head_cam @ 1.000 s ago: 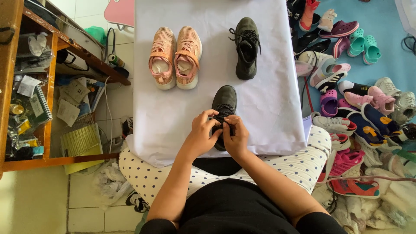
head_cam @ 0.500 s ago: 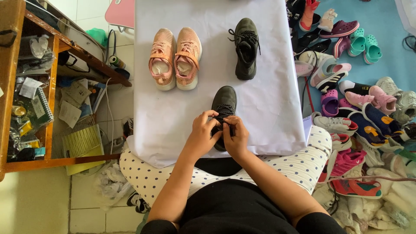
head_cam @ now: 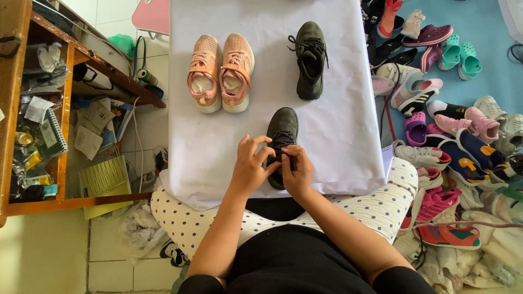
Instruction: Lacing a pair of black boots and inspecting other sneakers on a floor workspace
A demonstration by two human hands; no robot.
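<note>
A dark grey sneaker (head_cam: 283, 124) lies near the front edge of a white cloth-covered table (head_cam: 338, 136), toe pointing away from me. My left hand (head_cam: 250, 166) and my right hand (head_cam: 297, 170) meet over its lace area, fingers pinching the black laces. Its matching dark sneaker (head_cam: 310, 59) rests farther back with loose laces. A pair of pink sneakers (head_cam: 220, 72) stands side by side at the back left.
A heap of several shoes and sandals (head_cam: 452, 114) covers the blue floor on the right. A wooden shelf (head_cam: 65, 136) with papers and clutter stands on the left. A dotted white cloth (head_cam: 381, 207) hangs below the table's front edge.
My hands stay on the near dark sneaker, with only small finger shifts at the laces. The other shoes have not moved.
</note>
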